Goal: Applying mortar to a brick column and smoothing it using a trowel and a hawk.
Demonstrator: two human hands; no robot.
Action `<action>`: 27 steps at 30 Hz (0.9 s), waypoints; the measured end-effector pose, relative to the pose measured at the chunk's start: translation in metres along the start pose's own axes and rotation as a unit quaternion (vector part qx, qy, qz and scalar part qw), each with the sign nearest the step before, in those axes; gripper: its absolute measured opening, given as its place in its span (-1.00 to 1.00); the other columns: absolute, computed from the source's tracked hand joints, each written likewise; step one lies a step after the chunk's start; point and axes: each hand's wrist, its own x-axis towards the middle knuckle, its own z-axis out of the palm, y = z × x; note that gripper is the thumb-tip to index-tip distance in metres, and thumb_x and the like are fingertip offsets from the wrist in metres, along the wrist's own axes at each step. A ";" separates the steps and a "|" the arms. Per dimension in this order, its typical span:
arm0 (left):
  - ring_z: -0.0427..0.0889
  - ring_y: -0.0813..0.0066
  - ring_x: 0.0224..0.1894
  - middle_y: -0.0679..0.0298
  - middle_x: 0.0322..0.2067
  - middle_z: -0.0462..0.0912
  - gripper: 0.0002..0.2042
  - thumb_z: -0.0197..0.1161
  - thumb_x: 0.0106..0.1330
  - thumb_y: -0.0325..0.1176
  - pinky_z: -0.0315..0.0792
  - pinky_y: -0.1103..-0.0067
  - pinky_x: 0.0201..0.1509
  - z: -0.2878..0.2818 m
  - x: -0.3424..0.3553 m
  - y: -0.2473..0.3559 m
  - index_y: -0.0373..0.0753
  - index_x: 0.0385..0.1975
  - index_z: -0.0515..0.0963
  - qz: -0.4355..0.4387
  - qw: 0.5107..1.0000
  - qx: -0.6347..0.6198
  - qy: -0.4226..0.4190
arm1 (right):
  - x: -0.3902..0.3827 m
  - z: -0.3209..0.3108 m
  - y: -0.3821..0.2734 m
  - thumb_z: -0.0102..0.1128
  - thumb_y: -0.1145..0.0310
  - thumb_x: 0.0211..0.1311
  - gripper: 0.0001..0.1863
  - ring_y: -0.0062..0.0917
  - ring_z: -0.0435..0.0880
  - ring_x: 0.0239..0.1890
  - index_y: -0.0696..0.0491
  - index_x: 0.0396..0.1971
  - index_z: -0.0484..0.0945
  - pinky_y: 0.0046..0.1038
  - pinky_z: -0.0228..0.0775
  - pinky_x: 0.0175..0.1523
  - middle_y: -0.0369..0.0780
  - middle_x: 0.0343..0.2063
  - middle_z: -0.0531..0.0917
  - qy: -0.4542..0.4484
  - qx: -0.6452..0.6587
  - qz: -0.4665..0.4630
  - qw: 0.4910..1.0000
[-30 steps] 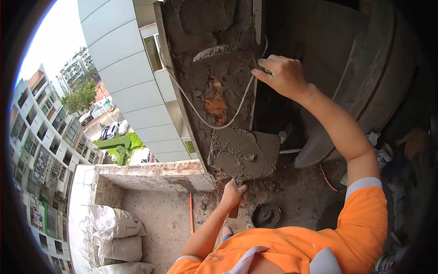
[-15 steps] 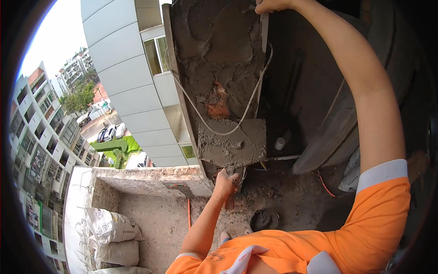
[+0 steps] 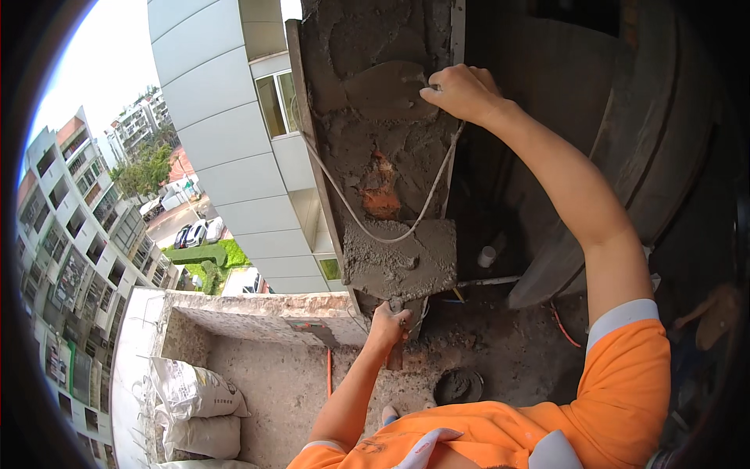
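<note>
A tall narrow wall section stands before me, coated in rough wet mortar (image 3: 332, 86), with a bare patch of red brick (image 3: 381, 197) showing lower down. My right hand (image 3: 466, 91) is closed round the handle of a plastering trowel (image 3: 383, 91), whose mortar-smeared blade lies against the upper coating. Below, my left hand (image 3: 388, 324) grips the handle of a plasterer's hawk (image 3: 363, 273). That flat board carries a layer of grey mortar and is held close to the wall, under the brick patch. A pale cable (image 3: 422, 205) hangs in a loop across the wall, down to the hawk.
Straight strips (image 3: 312, 168) edge the wall section. A round tub of mortar (image 3: 458, 386) stands on the floor beside my feet. White sacks (image 3: 199, 388) are stacked at left, inside a low parapet (image 3: 262, 303). A white pipe (image 3: 487, 255) stands right of the hawk.
My right hand has come down from the top edge, bringing the trowel lower on the wall. My left hand still holds the hawk; the whole view has shifted slightly.
</note>
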 end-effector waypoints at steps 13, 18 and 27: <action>0.40 0.52 -0.73 0.30 -0.63 0.43 -0.80 0.24 0.12 -0.42 0.38 0.57 -0.64 0.001 -0.004 -0.016 -0.28 -0.40 0.33 -0.008 1.000 -0.016 0.005 | 0.032 -0.092 0.025 0.16 0.06 0.11 -0.62 -0.17 0.66 -0.16 0.09 -0.35 0.67 -0.18 0.46 -0.04 -0.05 -0.30 0.69 0.165 -0.012 0.017 0.986; 0.41 0.51 -0.74 0.29 -0.66 0.42 -0.79 0.24 0.12 -0.41 0.37 0.54 -0.64 0.015 -0.015 -0.017 -0.29 -0.45 0.31 -0.013 1.000 0.013 0.003 | -0.002 -0.084 0.030 0.18 0.05 0.14 -0.61 -0.21 0.67 -0.23 0.10 -0.31 0.67 -0.25 0.50 -0.14 -0.11 -0.30 0.68 0.312 -0.127 -0.020 0.941; 0.39 0.53 -0.75 0.30 -0.68 0.42 -0.81 0.21 0.10 -0.45 0.34 0.56 -0.67 0.058 -0.012 -0.037 -0.27 -0.50 0.29 -0.056 0.998 0.018 -0.020 | -0.268 0.056 0.008 0.39 0.40 0.08 -0.78 -0.53 0.58 -0.49 0.24 -0.36 0.62 -0.54 0.39 -0.36 -0.20 -0.48 0.63 0.231 0.232 0.077 0.942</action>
